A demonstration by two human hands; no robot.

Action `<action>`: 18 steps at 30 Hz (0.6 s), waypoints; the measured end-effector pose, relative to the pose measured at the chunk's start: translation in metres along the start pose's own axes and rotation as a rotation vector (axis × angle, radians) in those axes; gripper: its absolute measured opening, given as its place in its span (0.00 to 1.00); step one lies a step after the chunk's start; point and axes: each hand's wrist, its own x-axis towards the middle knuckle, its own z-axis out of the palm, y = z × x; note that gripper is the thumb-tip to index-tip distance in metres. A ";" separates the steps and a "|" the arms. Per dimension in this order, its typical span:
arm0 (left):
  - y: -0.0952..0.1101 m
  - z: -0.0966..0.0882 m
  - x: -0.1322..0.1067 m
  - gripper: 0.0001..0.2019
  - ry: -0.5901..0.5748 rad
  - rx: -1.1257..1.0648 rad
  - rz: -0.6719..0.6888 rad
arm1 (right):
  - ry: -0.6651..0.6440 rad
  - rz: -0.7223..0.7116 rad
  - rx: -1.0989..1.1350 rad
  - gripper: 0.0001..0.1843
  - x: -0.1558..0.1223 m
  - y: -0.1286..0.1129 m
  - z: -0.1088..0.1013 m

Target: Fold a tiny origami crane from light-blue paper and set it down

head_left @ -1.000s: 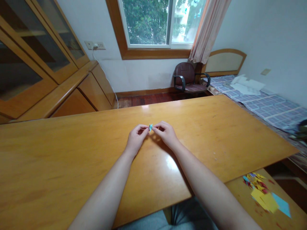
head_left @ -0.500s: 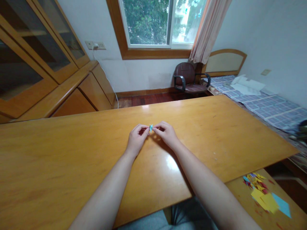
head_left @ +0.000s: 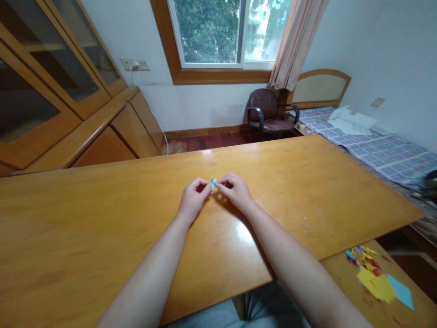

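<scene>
A small light-blue folded paper piece [head_left: 213, 183], with pointed tips like an origami crane, is held just above the wooden table [head_left: 102, 237]. My left hand [head_left: 195, 196] pinches its left side between thumb and forefinger. From the other side, the thumb and forefinger of my right hand [head_left: 235, 191] close on its right edge. Fingertips cover part of the paper, so its full shape is hard to make out.
Below the table's right front edge, a lower surface carries a pile of small coloured folded papers [head_left: 365, 259], yellow sheets [head_left: 375, 284] and a blue sheet [head_left: 400, 291]. A brown armchair [head_left: 264, 109] stands beyond the table, and a bed [head_left: 385, 146] lies to the right.
The folded paper has turned slightly between my fingers and shows a broader blue face. Both hands stay almost in place, the left shifted very slightly left.
</scene>
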 end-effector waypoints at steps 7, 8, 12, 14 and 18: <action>0.001 0.000 0.001 0.10 -0.019 -0.050 -0.036 | 0.001 0.012 0.030 0.06 0.001 0.003 0.000; 0.001 0.000 0.001 0.10 -0.018 -0.071 -0.042 | 0.001 0.016 0.029 0.06 0.002 0.003 0.000; 0.002 0.002 0.002 0.11 0.010 -0.191 -0.046 | -0.002 0.010 0.013 0.07 0.001 0.004 -0.001; 0.003 0.002 0.002 0.12 0.023 -0.211 -0.036 | -0.006 -0.008 0.008 0.07 0.001 0.003 -0.002; 0.006 0.001 0.001 0.12 -0.007 -0.155 0.032 | -0.022 -0.038 -0.008 0.06 0.001 0.002 -0.003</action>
